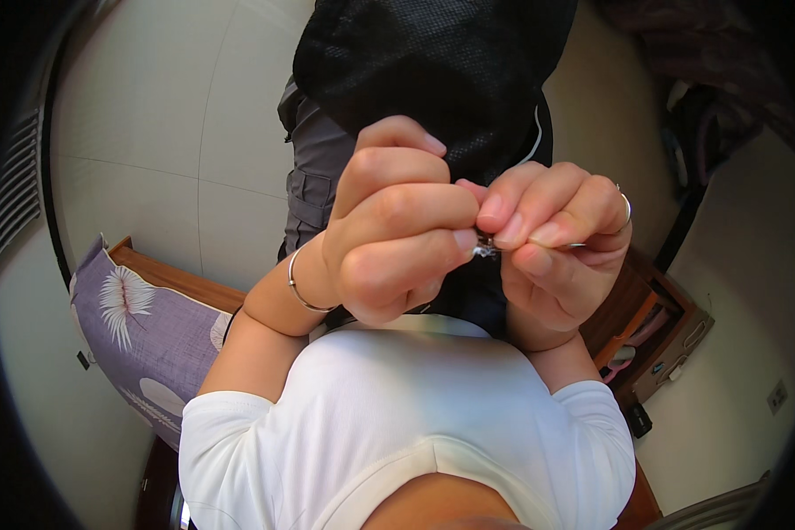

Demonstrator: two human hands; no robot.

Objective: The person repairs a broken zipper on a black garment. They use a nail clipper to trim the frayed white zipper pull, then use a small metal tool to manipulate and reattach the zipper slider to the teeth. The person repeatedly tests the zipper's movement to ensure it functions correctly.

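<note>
My left hand (397,225) and my right hand (565,234) meet in front of my chest, fingertips nearly touching. Pinched at the left fingertips is a small dark-and-white piece of threadwork (484,247), mostly covered by the fingers. The right thumb and fingers close on a thin metal needle-like tool (577,245); only a short end of it shows, so whether it is hooked or pointed cannot be seen. A thin white thread (537,137) runs down toward the hands over a black textured cloth or bag (415,62) lying across my lap.
To the left stands a wooden-edged piece of furniture under a purple patterned cover (163,327). An open wooden drawer unit (654,327) with small items inside is at the right. Pale tiled floor (150,106) lies ahead, and dark fabric (724,53) sits at the far right.
</note>
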